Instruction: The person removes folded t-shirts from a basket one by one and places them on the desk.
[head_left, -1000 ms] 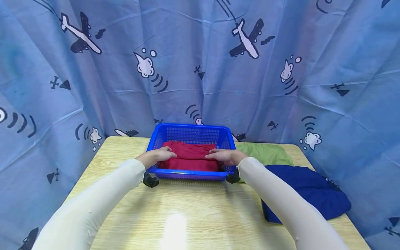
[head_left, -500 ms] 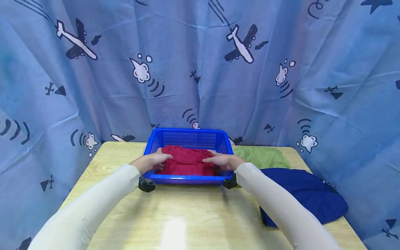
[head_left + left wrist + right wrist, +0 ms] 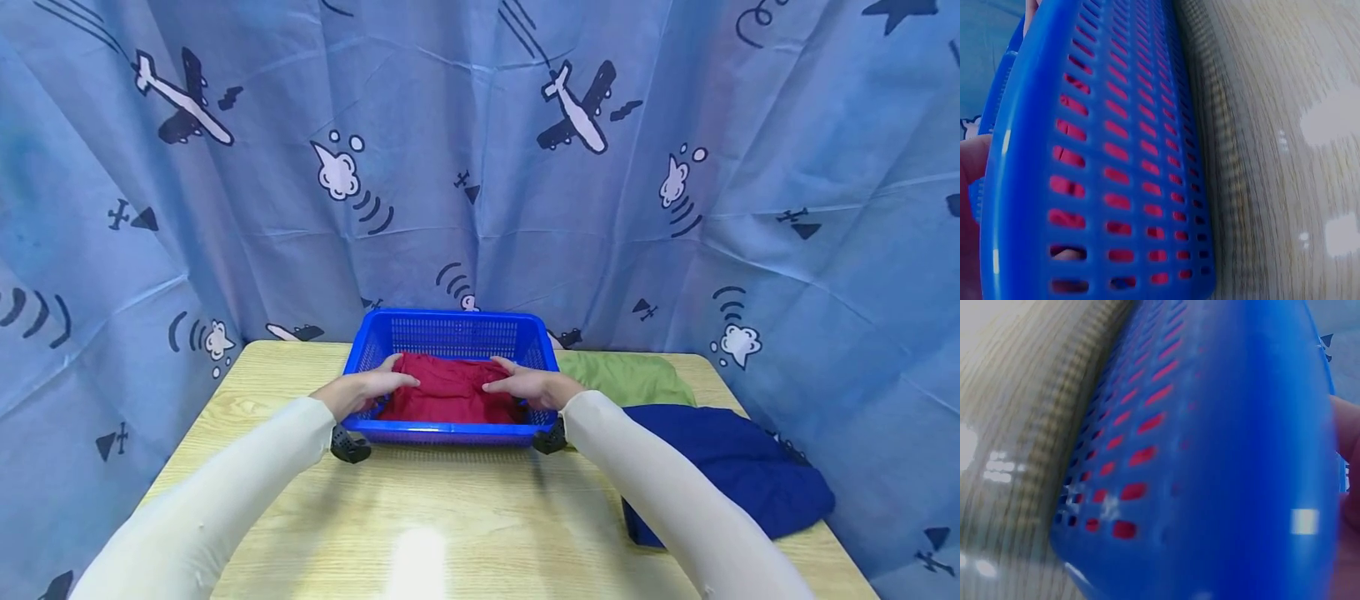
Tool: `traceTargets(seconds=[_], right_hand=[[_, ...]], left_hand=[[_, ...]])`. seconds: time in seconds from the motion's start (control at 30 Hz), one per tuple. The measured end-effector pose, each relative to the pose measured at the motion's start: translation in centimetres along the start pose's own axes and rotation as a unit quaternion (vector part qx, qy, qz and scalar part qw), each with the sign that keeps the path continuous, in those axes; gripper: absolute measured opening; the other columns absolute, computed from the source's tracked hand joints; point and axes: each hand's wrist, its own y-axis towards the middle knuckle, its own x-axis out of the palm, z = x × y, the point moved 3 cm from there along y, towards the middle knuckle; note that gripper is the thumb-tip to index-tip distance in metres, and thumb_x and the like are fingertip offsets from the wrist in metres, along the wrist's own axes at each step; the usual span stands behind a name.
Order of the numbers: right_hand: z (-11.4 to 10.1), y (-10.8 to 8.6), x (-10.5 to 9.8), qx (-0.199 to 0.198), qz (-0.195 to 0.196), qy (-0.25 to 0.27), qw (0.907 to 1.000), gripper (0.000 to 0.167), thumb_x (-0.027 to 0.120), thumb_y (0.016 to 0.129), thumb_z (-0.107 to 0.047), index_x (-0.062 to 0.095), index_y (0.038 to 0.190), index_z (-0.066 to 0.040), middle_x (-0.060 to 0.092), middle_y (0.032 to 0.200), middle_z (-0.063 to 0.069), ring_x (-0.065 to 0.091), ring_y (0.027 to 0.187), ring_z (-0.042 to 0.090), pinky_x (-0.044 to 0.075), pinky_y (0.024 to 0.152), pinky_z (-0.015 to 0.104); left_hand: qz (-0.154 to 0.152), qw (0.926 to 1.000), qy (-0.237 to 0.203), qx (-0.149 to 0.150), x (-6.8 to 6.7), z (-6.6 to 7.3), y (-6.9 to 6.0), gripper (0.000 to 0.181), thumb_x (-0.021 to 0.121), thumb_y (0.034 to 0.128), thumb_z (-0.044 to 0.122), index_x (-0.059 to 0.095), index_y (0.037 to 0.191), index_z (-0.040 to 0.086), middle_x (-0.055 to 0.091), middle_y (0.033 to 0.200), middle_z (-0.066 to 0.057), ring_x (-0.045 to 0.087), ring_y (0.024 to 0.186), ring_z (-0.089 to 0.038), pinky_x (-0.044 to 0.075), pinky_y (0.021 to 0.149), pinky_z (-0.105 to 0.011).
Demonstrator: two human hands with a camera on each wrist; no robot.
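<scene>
A crumpled red cloth point(image 3: 450, 392) lies inside a blue plastic basket point(image 3: 453, 430) with slotted walls. At the cloth's left side, my left hand point(image 3: 371, 387) reaches over the rim, thumb and fingers spread against the fabric. Opposite it, my right hand point(image 3: 528, 386) touches the cloth's right side, fingers extended along it. The fingers' undersides are hidden by the cloth and basket. In the left wrist view, red fabric shows through the slots of the basket wall point(image 3: 1029, 150); the right wrist view shows the other end of the front wall point(image 3: 1241, 456).
On the right of the wooden table point(image 3: 420, 517), a dark blue cloth point(image 3: 731, 467) lies near the edge, partly behind my right sleeve. A green cloth point(image 3: 630, 377) lies behind it, beside the basket. A blue patterned curtain point(image 3: 420, 150) hangs close around the table.
The view has tilted up slightly. My hands have shifted a little on the red cloth's sides, and its upper folds look flatter. The basket stays in place.
</scene>
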Motion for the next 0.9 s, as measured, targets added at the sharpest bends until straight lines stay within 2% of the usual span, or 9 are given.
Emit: traceTargets(seconds=[0.13,0.27,0.37,0.43,0.47,0.57,0.67,0.73,0.9], right_hand=[[-0.1,0.2,0.0,-0.017,-0.008,0.001,0.9998,0.06,0.055,0.103,-0.019,0.032,0.157,-0.013,0.018,0.167,0.017,0.01,0.156,0.041,0.009,0.123,0.067],[0.1,0.4,0.0,-0.027,-0.019,-0.022,0.9992,0.043,0.055,0.102,-0.015,0.052,0.144,-0.004,0.031,0.163,0.017,0.019,0.154,0.038,0.014,0.124,0.062],[0.1,0.6,0.1,-0.029,-0.025,-0.028,0.9989,0.047,0.055,0.102,-0.014,0.049,0.148,-0.005,0.025,0.166,0.017,0.015,0.155,0.038,0.014,0.126,0.059],[0.1,0.5,0.2,-0.027,-0.024,-0.021,0.9991,0.053,0.055,0.102,-0.013,0.042,0.153,-0.008,0.019,0.168,0.017,0.011,0.157,0.038,0.012,0.126,0.059],[0.0,0.5,0.2,-0.027,-0.025,-0.019,0.9992,0.057,0.055,0.102,-0.013,0.038,0.156,-0.009,0.017,0.169,0.017,0.009,0.157,0.038,0.011,0.127,0.058],[-0.3,0.4,0.2,-0.031,-0.032,-0.026,0.9987,0.062,0.054,0.102,-0.01,0.031,0.159,-0.01,0.017,0.169,0.017,0.009,0.158,0.037,0.012,0.127,0.056],[-0.7,0.4,0.3,-0.045,-0.046,-0.051,0.9966,0.057,0.054,0.102,-0.006,0.038,0.156,-0.006,0.027,0.166,0.019,0.019,0.156,0.035,0.02,0.127,0.05],[-0.8,0.5,0.4,-0.047,-0.049,-0.065,0.9956,0.051,0.054,0.102,-0.006,0.044,0.152,-0.002,0.034,0.163,0.019,0.027,0.153,0.034,0.027,0.125,0.047],[-0.8,0.3,0.2,-0.04,-0.015,-0.094,0.9947,0.04,0.061,0.1,-0.013,0.06,0.137,0.003,0.054,0.149,0.018,0.05,0.136,0.026,0.04,0.117,0.042]], left_hand=[[-0.029,0.9995,0.004,0.011,0.0,0.0,0.2,0.06,0.051,0.1033,0.029,0.029,0.158,0.016,0.021,0.165,-0.021,0.028,0.148,-0.051,0.032,0.118,-0.063],[-0.031,0.999,0.025,0.022,-0.1,-0.2,0.5,0.048,0.047,0.1055,0.024,0.043,0.15,0.007,0.03,0.162,-0.022,0.031,0.147,-0.05,0.033,0.119,-0.059],[-0.021,0.9989,0.031,0.028,-0.2,-0.3,0.8,0.049,0.047,0.1049,0.021,0.042,0.15,0.003,0.032,0.16,-0.023,0.034,0.146,-0.048,0.032,0.12,-0.057],[-0.018,0.9991,0.03,0.025,-0.2,-0.3,1.0,0.051,0.048,0.1045,0.021,0.04,0.151,0.003,0.032,0.159,-0.023,0.034,0.146,-0.046,0.032,0.12,-0.056],[-0.013,0.9993,0.028,0.022,-0.1,-0.1,0.9,0.051,0.048,0.1041,0.02,0.039,0.151,0.004,0.034,0.158,-0.022,0.036,0.145,-0.042,0.035,0.119,-0.052],[-0.015,0.9993,0.025,0.023,-0.1,-0.1,1.0,0.052,0.05,0.1029,0.019,0.039,0.152,0.006,0.032,0.159,-0.021,0.034,0.146,-0.036,0.034,0.12,-0.048],[-0.021,0.999,0.026,0.029,-0.1,-0.3,1.1,0.052,0.051,0.1013,0.013,0.04,0.152,0.005,0.029,0.16,-0.022,0.032,0.146,-0.034,0.032,0.121,-0.046],[-0.025,0.9981,0.04,0.039,-0.2,-0.5,1.3,0.053,0.052,0.1002,0.01,0.041,0.151,0.003,0.026,0.16,-0.024,0.029,0.147,-0.036,0.028,0.123,-0.05],[-0.018,0.996,0.075,0.046,0.1,-0.7,1.2,0.05,0.054,0.0985,0.007,0.046,0.148,0.003,0.03,0.157,-0.025,0.035,0.139,-0.035,0.033,0.117,-0.048]])
